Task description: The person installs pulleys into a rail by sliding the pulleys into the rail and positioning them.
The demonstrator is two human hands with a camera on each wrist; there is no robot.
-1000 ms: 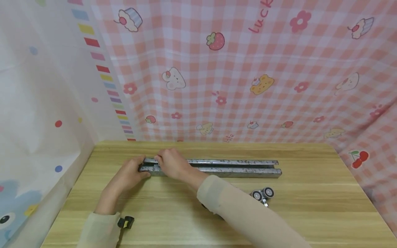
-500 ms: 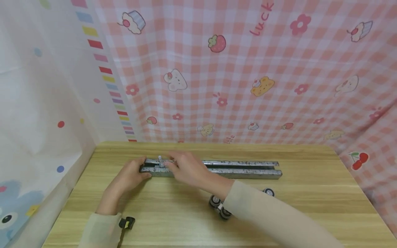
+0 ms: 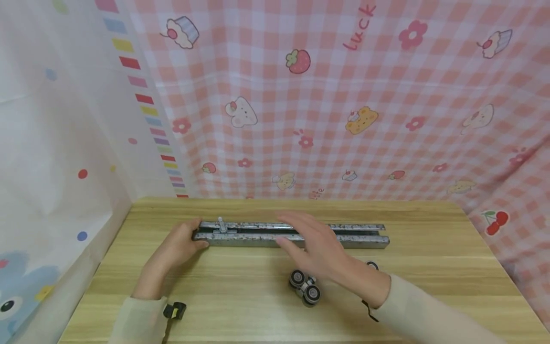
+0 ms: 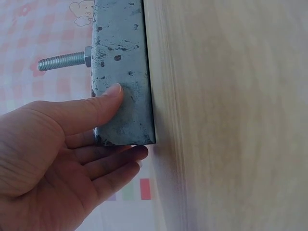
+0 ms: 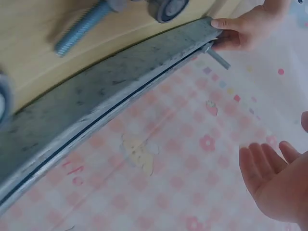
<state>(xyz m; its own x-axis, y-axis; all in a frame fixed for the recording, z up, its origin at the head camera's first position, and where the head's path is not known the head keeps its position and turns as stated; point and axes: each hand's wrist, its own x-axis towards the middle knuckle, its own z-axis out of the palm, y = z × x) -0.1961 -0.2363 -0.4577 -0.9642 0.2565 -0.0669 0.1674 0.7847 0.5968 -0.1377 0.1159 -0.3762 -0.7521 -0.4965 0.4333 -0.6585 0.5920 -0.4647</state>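
A long grey metal channel rail (image 3: 258, 241), slotted along its top, lies across the table. At its left end my left hand (image 3: 177, 244) grips it, thumb on the near side wall and fingers round the far side and end. A threaded bolt (image 4: 62, 61) with a nut stands up out of the slot near that end; its lower part is hidden inside the rail. My right hand (image 3: 320, 248) hovers over the middle of the rail, fingers extended and holding nothing. Just below it a roller trolley (image 3: 304, 288) with black-rimmed wheels lies on the wood.
A second roller trolley (image 3: 372, 265) is mostly hidden behind the right wrist. The wooden table (image 3: 240, 306) meets a pink checked curtain (image 3: 275, 143) at the back, and a white cloth (image 3: 64, 143) hangs at the left.
My right hand has let go of the bolt and moved right along the rail, its fingers opening. The bolt and the near roller trolley have come into view. My left hand stays put.
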